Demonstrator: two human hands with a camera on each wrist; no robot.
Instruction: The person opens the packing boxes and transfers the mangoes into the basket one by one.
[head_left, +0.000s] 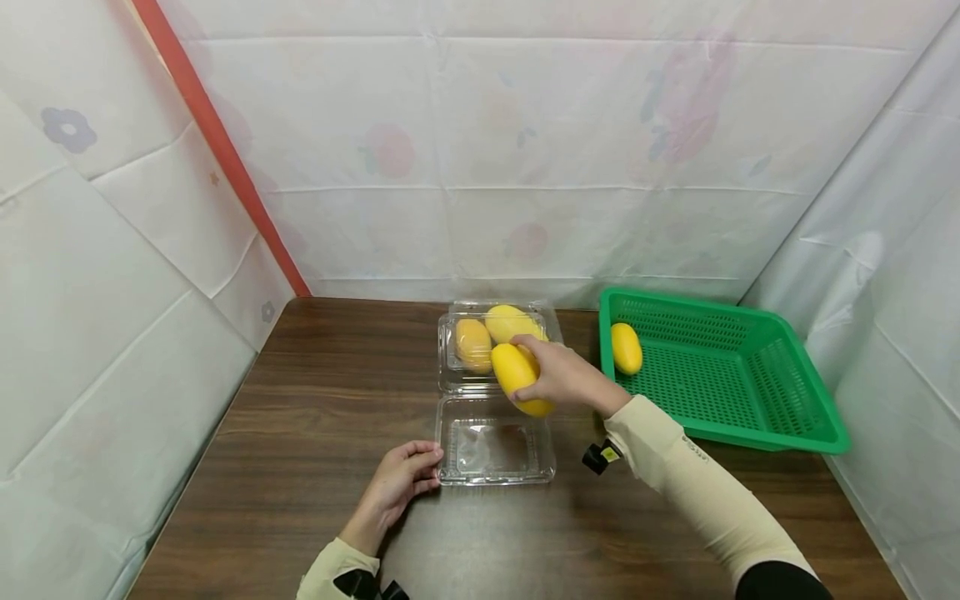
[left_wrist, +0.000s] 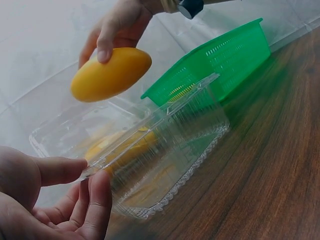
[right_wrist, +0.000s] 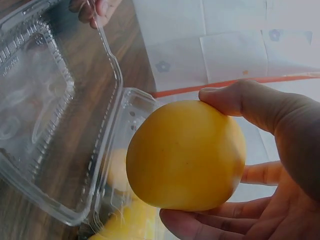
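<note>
Two-handed handling of yellow fruit at a dark wood-grain counter (head_left: pixel 322 400). The right hand (head_left: pixel 562 373) holds a yellow fruit (head_left: pixel 513 365) in a closed grip, thumb on one side and fingers on the other, raised above the hinged clear container (head_left: pixel 491 446). The left hand (head_left: pixel 405 479) pinches the rim of the container's near half between thumb and fingers, as the left wrist view confirms. The container lies unfolded, its far half bearing at least two more fruits: one at left (head_left: pixel 472 348) and one toward the back (head_left: pixel 504 321); the raised fruit partly covers this group. To the right stands a green perforated basket (head_left: pixel 705 400), with a single yellow fruit (head_left: pixel 626 348) against its left end. Writing: a short line of small dark characters (head_left: pixel 695 448) runs along the right sleeve (head_left: pixel 705 492), too small to read; a yellow tag (head_left: pixel 611 453) shows on the black wrist device (head_left: pixel 596 458), its content likewise unreadable. Behind, a pale sheet (head_left: pixel 480 125) carries faded fruit and flower prints, crossed at left by a red strip (head_left: pixel 225 150).
</note>
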